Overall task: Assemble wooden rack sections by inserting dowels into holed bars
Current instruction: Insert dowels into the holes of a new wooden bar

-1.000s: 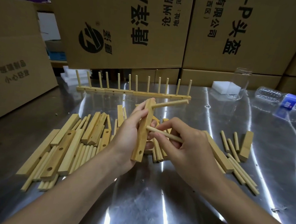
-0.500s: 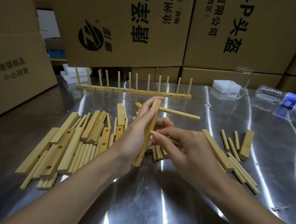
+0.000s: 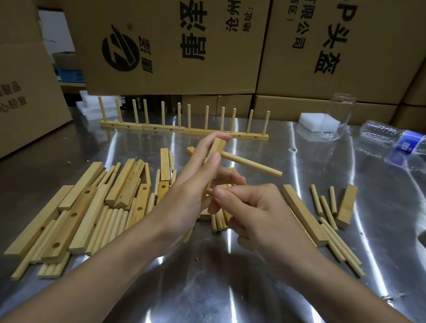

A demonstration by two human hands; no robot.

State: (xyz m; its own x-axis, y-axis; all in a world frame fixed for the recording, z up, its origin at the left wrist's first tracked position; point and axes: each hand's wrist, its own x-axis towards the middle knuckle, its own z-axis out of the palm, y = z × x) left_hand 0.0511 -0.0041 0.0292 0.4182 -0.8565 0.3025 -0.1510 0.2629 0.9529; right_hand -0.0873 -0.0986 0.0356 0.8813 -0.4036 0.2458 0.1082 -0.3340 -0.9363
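Left hand (image 3: 189,197) grips bar (image 3: 216,151) upright above table (image 3: 222,300); one dowel (image 3: 252,164) seated near top, jutting right. Right hand (image 3: 258,215) pinches second dowel (image 3: 221,186) at bar's middle, mostly hidden. Risk: tip enters hole skewed, jams; unsupported bar twists under push.

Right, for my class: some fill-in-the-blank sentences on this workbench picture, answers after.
The left hand holds a pale wooden holed bar with ___ round wooden dowel sticking out.
The clear plastic water bottle lies on its ___ on the shiny metal table.
The finished wooden rack sections at the back carry ___ upright dowels.
The right hand pinches a second ___.
Missing: one; side; twelve; dowel.
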